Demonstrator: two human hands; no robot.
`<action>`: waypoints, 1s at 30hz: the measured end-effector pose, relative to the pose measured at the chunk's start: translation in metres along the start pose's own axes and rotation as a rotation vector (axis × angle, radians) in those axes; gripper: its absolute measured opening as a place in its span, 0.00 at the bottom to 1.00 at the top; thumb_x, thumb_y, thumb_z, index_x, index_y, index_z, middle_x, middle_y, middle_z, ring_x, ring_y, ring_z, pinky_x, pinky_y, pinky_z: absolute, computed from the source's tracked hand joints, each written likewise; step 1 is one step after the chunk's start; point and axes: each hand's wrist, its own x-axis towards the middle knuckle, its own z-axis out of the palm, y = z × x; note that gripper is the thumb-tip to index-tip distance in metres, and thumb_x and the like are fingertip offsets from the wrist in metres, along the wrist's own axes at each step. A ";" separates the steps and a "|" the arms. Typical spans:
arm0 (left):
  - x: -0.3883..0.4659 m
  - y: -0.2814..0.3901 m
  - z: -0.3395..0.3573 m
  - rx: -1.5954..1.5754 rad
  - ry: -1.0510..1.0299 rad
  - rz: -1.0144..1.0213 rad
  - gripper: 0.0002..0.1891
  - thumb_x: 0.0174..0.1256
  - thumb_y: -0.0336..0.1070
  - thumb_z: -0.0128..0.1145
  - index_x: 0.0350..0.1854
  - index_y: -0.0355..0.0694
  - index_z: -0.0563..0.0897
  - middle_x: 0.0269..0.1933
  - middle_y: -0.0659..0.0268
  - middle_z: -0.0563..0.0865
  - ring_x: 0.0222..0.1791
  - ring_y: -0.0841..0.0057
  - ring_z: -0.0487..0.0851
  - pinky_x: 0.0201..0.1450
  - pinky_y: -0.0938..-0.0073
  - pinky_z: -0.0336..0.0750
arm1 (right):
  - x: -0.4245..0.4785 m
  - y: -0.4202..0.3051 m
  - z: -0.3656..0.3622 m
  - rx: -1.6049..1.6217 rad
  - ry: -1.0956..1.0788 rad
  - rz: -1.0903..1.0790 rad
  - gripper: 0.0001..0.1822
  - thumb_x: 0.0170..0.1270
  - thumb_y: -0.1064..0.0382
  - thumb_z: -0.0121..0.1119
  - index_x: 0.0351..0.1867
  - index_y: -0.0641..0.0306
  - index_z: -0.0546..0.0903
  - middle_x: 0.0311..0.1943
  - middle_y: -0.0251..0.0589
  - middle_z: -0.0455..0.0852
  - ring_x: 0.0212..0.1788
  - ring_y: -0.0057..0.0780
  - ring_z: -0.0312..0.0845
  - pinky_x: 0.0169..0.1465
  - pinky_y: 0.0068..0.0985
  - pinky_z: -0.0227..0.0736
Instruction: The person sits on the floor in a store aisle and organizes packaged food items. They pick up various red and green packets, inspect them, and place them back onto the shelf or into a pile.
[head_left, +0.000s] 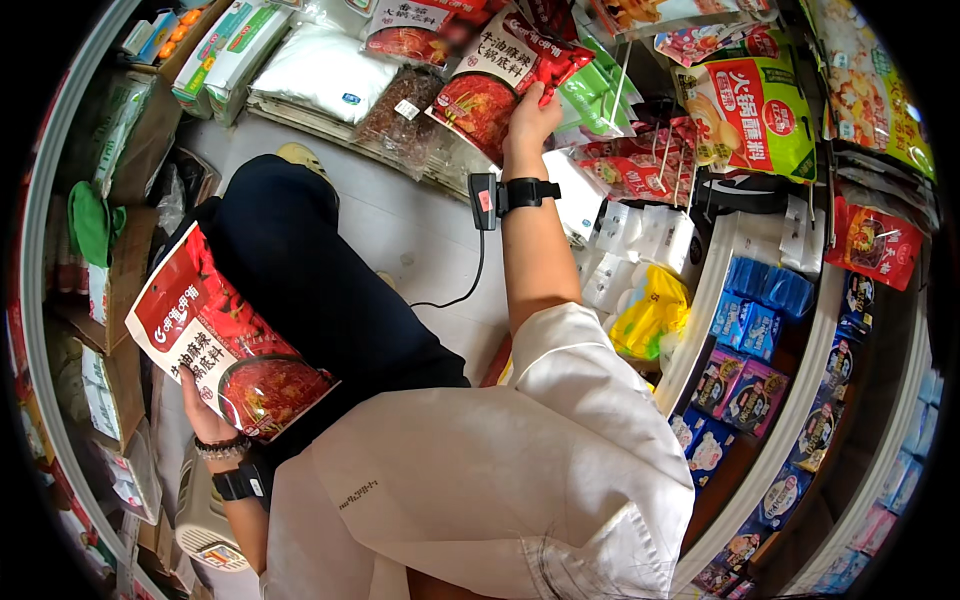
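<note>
My left hand (201, 409) holds a red and white food pouch (247, 337) by its lower left edge, the printed front with a pot of red broth facing up. The pouch lies tilted over my dark trouser leg (337, 292). Farther forward, my right hand (534, 120) grips the edge of a similar red pouch (487, 86), close to the display rack. Behind that one is another red pouch (409, 34) with a paler label. Green pouches (592, 94) and red packets (637, 161) hang on wire hooks (619, 90) to the right of my right hand.
White filled bags (326, 71) and a clear bag of dark dried food (405, 101) sit on a low ledge ahead. Shelves on the right carry blue packs (750, 322) and a yellow package (649, 315). Cardboard boxes (135, 277) line the left. A cable (476, 277) hangs from my right wrist device.
</note>
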 end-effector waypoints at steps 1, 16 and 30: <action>0.000 0.000 0.001 -0.002 0.004 0.001 0.23 0.66 0.47 0.42 0.58 0.37 0.65 0.54 0.61 0.75 0.52 0.68 0.74 0.56 0.66 0.67 | -0.001 0.000 0.001 0.006 -0.009 0.024 0.12 0.61 0.60 0.48 0.31 0.70 0.75 0.24 0.47 0.79 0.28 0.32 0.73 0.36 0.29 0.66; 0.001 0.001 0.002 -0.014 0.024 -0.014 0.23 0.66 0.47 0.43 0.58 0.37 0.65 0.55 0.60 0.74 0.52 0.68 0.74 0.55 0.66 0.67 | -0.032 0.013 -0.024 -0.095 -0.253 -0.018 0.20 0.53 0.66 0.53 0.48 0.66 0.68 0.39 0.47 0.77 0.41 0.33 0.73 0.48 0.25 0.65; 0.004 0.000 0.003 -0.018 0.007 -0.027 0.23 0.66 0.47 0.43 0.58 0.37 0.65 0.54 0.61 0.75 0.51 0.68 0.75 0.55 0.66 0.67 | -0.012 0.016 -0.016 -0.341 -0.282 -0.323 0.14 0.54 0.58 0.53 0.36 0.68 0.72 0.32 0.52 0.78 0.34 0.44 0.74 0.41 0.33 0.67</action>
